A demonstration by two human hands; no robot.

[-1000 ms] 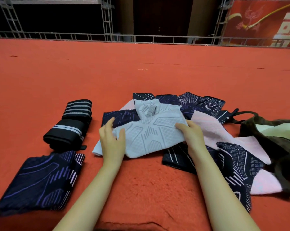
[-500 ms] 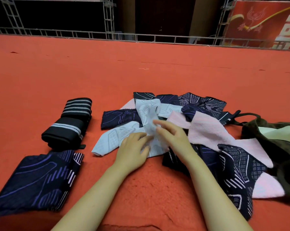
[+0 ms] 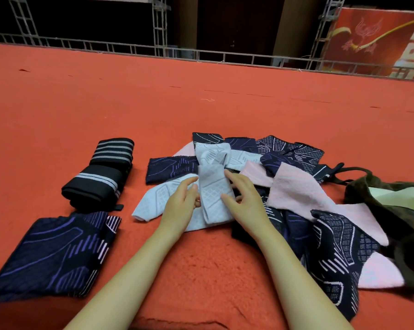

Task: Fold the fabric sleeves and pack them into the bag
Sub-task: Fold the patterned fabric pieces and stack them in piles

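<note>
Light blue sleeve (image 3: pixel 214 194) at centre of red surface (image 3: pixel 201 103), lying atop the heap of other sleeves. Folded strip of it bunched narrow, long axis running near-to-far, far end pointing away toward the railing (image 3: pixel 225 55), near end toward the body. Wider lower layer of same fabric spread leftward, corner pointing out to the left.

Left hand (image 3: pixel 182 201) on left edge of the folded strip, fingers partly curled, tips against the fabric; whether pinching or only pressing, cannot tell. Right hand (image 3: pixel 242 194) on right edge of the strip, thumb hooked against the cloth and fingers reaching across its far part, gripping the fold.

Heap of navy patterned sleeves (image 3: pixel 289 151) fanned behind and to the right, mixed with pink sleeves (image 3: pixel 301 191) lying diagonally, long axes running from far-left to near-right. One navy sleeve (image 3: pixel 172 169) poking out left of the heap, long axis left-right.

Well apart on the left: black striped sleeve (image 3: pixel 98 177), folded, long axis angled near-left to far-right. Just nearer than it, folded navy sleeve with purple lines (image 3: pixel 55 253), lying flat, long axis angled the same way.

Dark brown bag (image 3: pixel 380 198) at right edge, mouth open showing pale lining, strap (image 3: pixel 353 170) looped toward the heap, touching the outermost navy pieces.

Red banner (image 3: pixel 377 41) at far right, beyond the railing.
</note>
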